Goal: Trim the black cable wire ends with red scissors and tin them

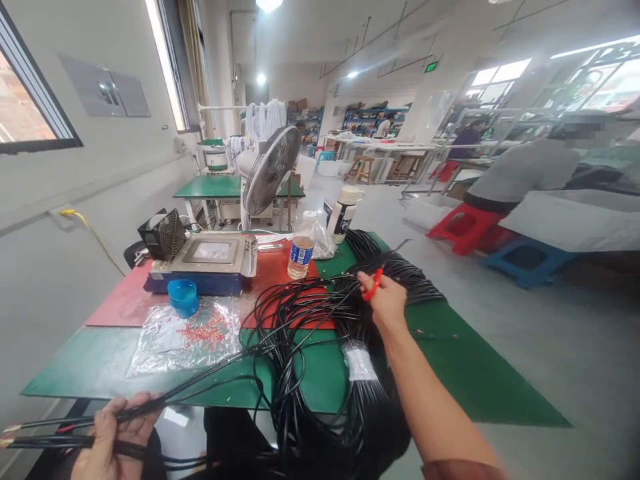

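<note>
Black cables (pixel 287 373): heaped between the two hands, part on the counter (pixel 480 373), part hanging over its near edge; I judge the loose loops give the ends slack to reach the left side.
Left hand (pixel 114 432): closed around several cables, low and off the counter's near edge, with the cable ends (pixel 7 442) sticking out past it, red and pale inner wires showing; I read this grip as keeping them bunched and clear.
Right hand (pixel 391 303): curled on the red-handled scissors (pixel 372 291), above the far part of the heap, blades pointing forward and away from the left hand. Whether its fingers also touch a cable, I cannot tell from here.
White wrapping (pixel 360 362): around one bundle just nearer than the right hand, likely to hold the strands together.
Plastic sheet (pixel 157 350): beyond the left hand, under a scatter of red scraps (pixel 203 333); it probably keeps them off the surface.
Blue cup (pixel 183 299): at the sheet's far edge, before the metal-topped machine (pixel 195 283).
Drink bottle (pixel 300 259): ahead, left of the right hand, apart from the scissors.
</note>
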{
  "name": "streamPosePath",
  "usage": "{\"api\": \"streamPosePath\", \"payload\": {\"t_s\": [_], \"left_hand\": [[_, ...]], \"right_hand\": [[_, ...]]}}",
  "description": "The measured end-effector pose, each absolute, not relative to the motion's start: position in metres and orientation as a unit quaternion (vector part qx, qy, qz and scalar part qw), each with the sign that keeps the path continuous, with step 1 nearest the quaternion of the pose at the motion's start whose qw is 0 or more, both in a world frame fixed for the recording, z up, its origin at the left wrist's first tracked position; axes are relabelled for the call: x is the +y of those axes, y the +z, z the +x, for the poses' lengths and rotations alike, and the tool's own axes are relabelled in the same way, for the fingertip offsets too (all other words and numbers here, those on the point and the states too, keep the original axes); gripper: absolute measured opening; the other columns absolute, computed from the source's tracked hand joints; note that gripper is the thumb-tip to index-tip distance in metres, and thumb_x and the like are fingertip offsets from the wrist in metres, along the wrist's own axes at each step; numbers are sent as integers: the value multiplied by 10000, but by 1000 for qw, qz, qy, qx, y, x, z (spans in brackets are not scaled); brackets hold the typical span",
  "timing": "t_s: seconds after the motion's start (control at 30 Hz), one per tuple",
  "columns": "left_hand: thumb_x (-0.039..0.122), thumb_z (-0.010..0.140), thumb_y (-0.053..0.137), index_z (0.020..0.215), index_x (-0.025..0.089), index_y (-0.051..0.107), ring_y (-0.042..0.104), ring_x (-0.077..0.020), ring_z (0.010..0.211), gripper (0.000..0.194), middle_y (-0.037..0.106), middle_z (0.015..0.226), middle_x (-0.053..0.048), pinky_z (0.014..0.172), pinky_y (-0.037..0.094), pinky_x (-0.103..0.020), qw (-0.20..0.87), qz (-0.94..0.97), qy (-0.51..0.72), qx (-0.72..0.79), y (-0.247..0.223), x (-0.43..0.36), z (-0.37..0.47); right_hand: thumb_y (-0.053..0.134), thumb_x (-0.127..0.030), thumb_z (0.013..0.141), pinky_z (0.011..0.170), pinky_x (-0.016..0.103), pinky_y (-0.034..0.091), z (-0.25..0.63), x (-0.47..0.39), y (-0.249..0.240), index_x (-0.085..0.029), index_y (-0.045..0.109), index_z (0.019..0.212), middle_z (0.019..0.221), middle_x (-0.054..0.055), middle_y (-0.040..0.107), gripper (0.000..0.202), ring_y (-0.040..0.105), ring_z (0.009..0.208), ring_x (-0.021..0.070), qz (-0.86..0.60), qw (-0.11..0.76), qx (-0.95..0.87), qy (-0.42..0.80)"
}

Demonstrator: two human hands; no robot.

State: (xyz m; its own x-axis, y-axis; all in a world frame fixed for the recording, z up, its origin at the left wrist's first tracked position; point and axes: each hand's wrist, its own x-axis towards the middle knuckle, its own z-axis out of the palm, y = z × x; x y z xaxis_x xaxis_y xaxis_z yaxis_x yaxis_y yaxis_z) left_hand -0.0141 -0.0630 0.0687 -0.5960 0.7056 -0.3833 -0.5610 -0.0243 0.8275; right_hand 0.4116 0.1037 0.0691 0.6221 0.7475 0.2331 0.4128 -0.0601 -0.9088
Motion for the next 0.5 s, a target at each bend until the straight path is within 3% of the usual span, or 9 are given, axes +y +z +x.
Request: {"api": "streamPosePath", "payload": {"t_s": [0.07, 0.17, 0.23, 0.37, 0.5], "left_hand": [[461, 737, 638, 734, 244, 638, 675, -151, 748, 218, 737, 681, 58, 695, 571, -254, 448, 64, 703, 549, 69, -64, -14], [450, 765, 612, 768, 250, 640, 668, -154, 804, 203, 744, 709, 47, 733, 566, -263, 452, 68, 696, 553, 68, -63, -14], [463, 756, 616, 796, 256, 635, 671, -159, 814, 212, 750, 723, 40, 749, 559, -257, 451, 78, 697, 552, 66, -61, -14], [457, 759, 616, 964, 294, 609, 683, -178, 817, 262, 743, 701, 30, 776, 557, -263, 433, 103, 714, 540, 65, -58, -16], [407, 769, 623, 926, 296, 587, 663, -170, 742, 196, 655, 594, 63, 757, 575, -275, 420, 119, 741, 511, 69, -57, -16]], "right_hand": [[608, -530, 681, 520, 270, 410, 409, 103, 61, -134, 586, 614, 522, 44, 565, 402, 540, 518, 152, -763, 456, -428, 161], [700, -454, 620, 625, 351, 447, 399, 99, 61, -141, 644, 595, 557, 99, 611, 319, 623, 674, 271, -802, 355, -454, 159], [669, -477, 668, 684, 404, 456, 391, 97, 68, -133, 689, 664, 673, 169, 656, 345, 639, 790, 335, -830, 268, -471, 131], [477, -586, 802, 733, 435, 473, 385, 94, 83, -97, 719, 878, 906, 256, 665, 551, 638, 908, 364, -858, 77, -499, 91], [543, -572, 762, 714, 431, 482, 399, 89, 90, -120, 725, 877, 921, 238, 672, 500, 645, 900, 363, -865, 31, -487, 121]]}}
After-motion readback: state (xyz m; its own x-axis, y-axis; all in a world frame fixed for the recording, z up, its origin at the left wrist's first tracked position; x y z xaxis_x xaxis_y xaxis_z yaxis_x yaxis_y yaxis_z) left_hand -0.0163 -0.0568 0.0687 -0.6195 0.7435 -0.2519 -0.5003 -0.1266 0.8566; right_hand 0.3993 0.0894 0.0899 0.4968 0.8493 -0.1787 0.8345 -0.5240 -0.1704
